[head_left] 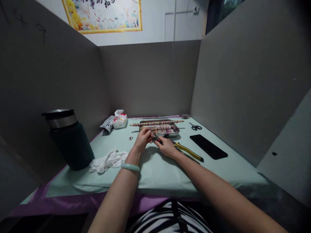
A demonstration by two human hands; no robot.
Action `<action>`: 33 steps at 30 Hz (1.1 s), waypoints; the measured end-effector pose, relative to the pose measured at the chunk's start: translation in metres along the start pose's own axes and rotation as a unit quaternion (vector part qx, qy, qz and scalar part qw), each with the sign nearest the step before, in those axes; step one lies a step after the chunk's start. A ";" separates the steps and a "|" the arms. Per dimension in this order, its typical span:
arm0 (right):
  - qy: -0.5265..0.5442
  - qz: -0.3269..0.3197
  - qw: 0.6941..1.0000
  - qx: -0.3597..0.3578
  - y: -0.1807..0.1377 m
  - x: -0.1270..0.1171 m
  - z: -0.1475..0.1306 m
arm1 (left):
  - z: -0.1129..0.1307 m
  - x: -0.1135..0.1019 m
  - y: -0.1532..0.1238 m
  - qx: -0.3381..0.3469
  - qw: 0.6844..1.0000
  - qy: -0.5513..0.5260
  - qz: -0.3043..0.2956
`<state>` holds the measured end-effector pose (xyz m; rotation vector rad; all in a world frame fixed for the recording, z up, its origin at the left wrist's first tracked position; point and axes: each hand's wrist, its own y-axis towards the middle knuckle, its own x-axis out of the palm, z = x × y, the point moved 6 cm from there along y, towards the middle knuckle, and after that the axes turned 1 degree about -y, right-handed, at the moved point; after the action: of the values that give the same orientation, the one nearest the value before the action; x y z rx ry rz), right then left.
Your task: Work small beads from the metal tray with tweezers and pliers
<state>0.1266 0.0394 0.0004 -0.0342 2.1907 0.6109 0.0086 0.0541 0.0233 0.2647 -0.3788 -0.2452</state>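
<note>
Both hands met before the bead tray (159, 130), left hand (143, 138) pinching something too small to tell, right hand (167, 147) gripping a thin tool (155, 135); threading seemed underway, needing steady aim next.

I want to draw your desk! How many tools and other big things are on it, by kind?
Pliers: 1
Scissors: 1
Phone: 1
Bead tray: 1
Beaded stick: 1
Flask: 1
White cloth: 1
Total: 7
</note>
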 end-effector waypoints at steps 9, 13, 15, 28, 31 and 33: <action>0.030 0.005 1.000 0.001 0.001 -0.003 0.003 | 0.000 -0.004 0.000 -0.008 0.999 0.033 0.005; 0.032 -0.001 1.000 0.001 0.002 -0.003 0.003 | 0.003 -0.007 0.000 0.003 0.997 0.071 0.040; 0.029 -0.002 1.000 0.003 0.002 -0.003 0.003 | 0.003 -0.008 0.000 0.001 0.995 0.083 0.052; 0.065 -0.041 0.997 0.010 0.003 -0.008 0.003 | -0.001 -0.012 0.003 -0.012 0.994 0.106 0.033; 0.112 -0.082 0.990 0.006 0.004 -0.007 0.004 | 0.001 -0.011 0.002 -0.019 0.994 0.102 0.024; 0.129 -0.093 0.987 0.001 0.004 -0.008 0.005 | 0.001 -0.010 0.001 -0.023 0.995 0.098 0.020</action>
<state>0.1342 0.0436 0.0054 -0.3308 2.4019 0.5224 -0.0009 0.0578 0.0216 0.2329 -0.1844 -0.1870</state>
